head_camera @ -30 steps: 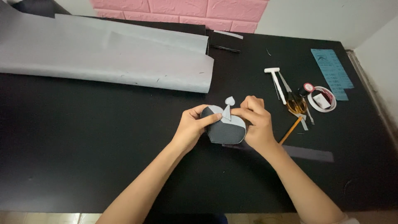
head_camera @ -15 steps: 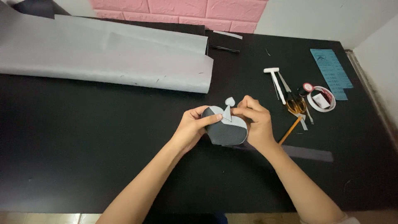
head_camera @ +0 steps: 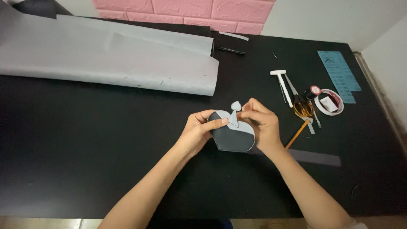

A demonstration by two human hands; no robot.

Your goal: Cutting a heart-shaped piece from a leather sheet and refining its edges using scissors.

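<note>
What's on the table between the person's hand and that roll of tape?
In the head view, between the right hand and the tape roll lie amber-handled scissors and a white T-shaped tool, with an orange pencil just below.

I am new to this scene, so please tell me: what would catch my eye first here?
At the centre of the black table, the left hand and right hand hold a small grey heart-shaped piece. A large grey sheet lies at the upper left. Behind it, at the top, is a pink brick wall.
</note>
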